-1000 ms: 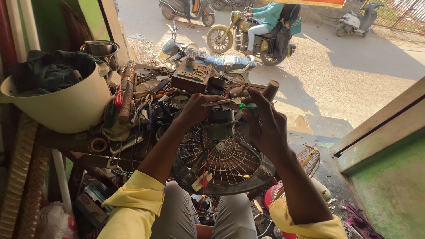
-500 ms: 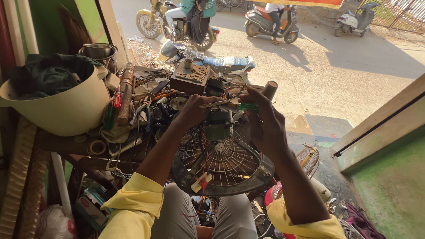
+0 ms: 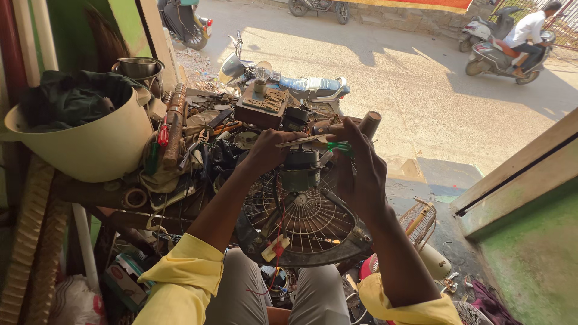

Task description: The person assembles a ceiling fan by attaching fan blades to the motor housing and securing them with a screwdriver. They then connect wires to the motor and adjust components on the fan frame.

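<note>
A round wire fan guard (image 3: 307, 219) with a grey motor (image 3: 300, 170) fixed at its middle rests on my lap, tilted toward me. My left hand (image 3: 268, 150) grips the top of the motor from the left. My right hand (image 3: 360, 171) is closed on a green-handled screwdriver (image 3: 338, 146) whose shaft points left over the motor top. Red and white wires (image 3: 276, 248) hang from the guard's lower part.
A cluttered bench (image 3: 198, 150) with tools, a wooden switch board with a bulb (image 3: 262, 102) and a cream bowl (image 3: 90, 144) stands ahead left. A small fan (image 3: 424, 235) lies at my right. Beyond is a street with a parked motorcycle (image 3: 301, 87) and a scooter rider (image 3: 512, 45).
My hands and the fan stay nearly still on the motor. On the street, riders have passed leftward and a new scooter rider appears at the upper right.
</note>
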